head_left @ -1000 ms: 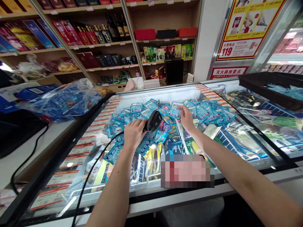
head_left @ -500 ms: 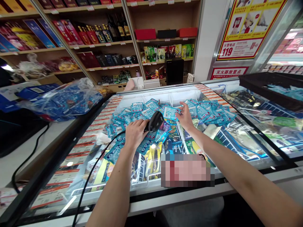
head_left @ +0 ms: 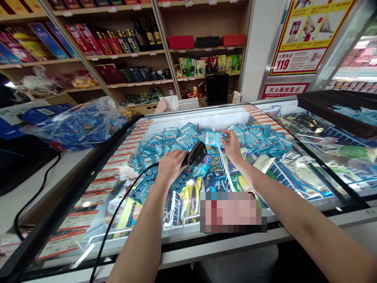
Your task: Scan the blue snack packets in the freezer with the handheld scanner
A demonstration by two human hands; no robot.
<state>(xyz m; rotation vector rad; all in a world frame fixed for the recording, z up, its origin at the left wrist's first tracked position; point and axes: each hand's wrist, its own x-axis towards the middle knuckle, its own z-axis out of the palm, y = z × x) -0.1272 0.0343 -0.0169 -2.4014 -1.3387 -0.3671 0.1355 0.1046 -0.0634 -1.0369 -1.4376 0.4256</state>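
Observation:
My left hand [head_left: 171, 165] is wrapped round the handle of a black corded barcode scanner [head_left: 196, 153], whose head points toward the right. Just beyond the scanner, my right hand [head_left: 231, 144] pinches the right end of a small light-blue snack packet [head_left: 213, 138], its printed face turned up. Many similar blue packets [head_left: 255, 138] lie in loose heaps on the glass top of a chest freezer, to the left and right of the held one. The scanner's cable [head_left: 123, 192] runs from my left hand down across the glass.
Under the glass are wire baskets [head_left: 225, 169] of packaged goods. A clear plastic bag [head_left: 88, 122] of blue packets stands at the left. A black tray [head_left: 338, 112] sits on the right. Stocked shelves [head_left: 132, 53] line the back, and a blurred patch covers something near the front edge.
The scanner in my left hand has shifted slightly right and down. My right hand has drawn its fingers together on the packet, which has moved slightly right.

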